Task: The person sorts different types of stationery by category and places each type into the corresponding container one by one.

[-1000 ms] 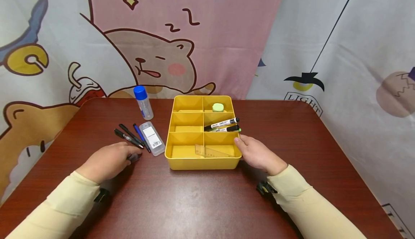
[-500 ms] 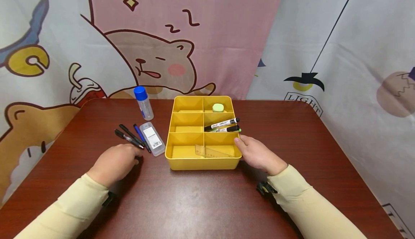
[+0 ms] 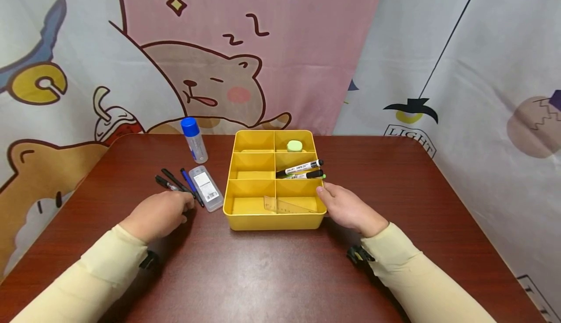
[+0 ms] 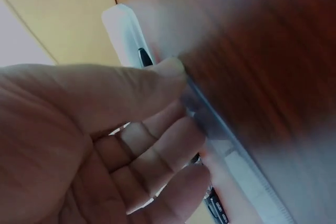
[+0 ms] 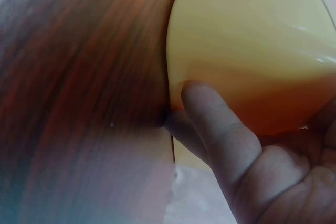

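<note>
My left hand (image 3: 159, 213) is low over the table beside the pens. In the left wrist view its thumb and fingers pinch a clear plastic strip (image 4: 236, 156), largely hidden from the head view. Just beyond the fingertips lie two black pens (image 3: 168, 183), a blue pen (image 3: 190, 184) and a clear flat case (image 3: 207, 189) with a white label. My right hand (image 3: 348, 207) holds the near right side of a yellow compartment box (image 3: 273, 222), thumb near the rim and fingers along the outer wall (image 5: 236, 35).
A glue bottle (image 3: 195, 140) with a blue cap stands at the back left. Inside the box are a clear ruler (image 3: 289, 206), markers (image 3: 300, 167) and a pale green round-cornered item (image 3: 294, 145). Behind the table (image 3: 280, 274) hangs a printed curtain (image 3: 307, 45).
My left hand first shifted right and then slightly forward, over the near ends of the black pens. The dark piece once seen by its fingers is now covered. The right hand stays on the box.
</note>
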{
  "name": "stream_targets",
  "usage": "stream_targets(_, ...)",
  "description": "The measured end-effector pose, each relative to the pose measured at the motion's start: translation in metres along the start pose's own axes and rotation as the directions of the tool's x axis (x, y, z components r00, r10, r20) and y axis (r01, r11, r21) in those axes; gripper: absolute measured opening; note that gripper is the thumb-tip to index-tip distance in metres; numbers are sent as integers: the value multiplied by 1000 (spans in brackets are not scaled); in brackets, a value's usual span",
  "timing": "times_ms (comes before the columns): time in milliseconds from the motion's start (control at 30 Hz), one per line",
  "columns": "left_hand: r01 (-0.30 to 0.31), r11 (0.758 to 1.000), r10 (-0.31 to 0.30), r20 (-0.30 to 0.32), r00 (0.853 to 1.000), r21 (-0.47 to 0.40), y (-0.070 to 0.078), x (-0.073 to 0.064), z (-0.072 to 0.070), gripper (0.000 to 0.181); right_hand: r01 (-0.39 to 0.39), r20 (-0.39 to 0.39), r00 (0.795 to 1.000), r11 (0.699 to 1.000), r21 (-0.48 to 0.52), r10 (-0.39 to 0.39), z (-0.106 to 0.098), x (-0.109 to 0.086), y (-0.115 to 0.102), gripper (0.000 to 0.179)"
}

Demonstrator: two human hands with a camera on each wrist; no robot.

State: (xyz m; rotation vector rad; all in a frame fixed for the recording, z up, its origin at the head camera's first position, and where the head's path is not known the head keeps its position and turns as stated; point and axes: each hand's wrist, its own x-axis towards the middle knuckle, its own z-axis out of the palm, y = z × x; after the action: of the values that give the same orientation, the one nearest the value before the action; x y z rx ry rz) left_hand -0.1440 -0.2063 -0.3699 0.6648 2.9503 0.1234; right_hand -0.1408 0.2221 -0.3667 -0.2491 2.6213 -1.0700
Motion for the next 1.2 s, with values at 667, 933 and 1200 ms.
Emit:
stream_targets(667,80,992,-72,83,994,-102,-8,2,-4,14,16,-6,1000,1000,0,-16,0,-3,-3,55)
stream_targets(933,62,993,-53,91,994,-100,-10,4,-4,14,23,-10,1000,1000,-18,-23,0,-3,-2,55)
stream_targets(1200,24,990,-4,144,990,-137,-15,7,-4,16,22,-5,1000,1000,-8,-22,1,-2,-2,55)
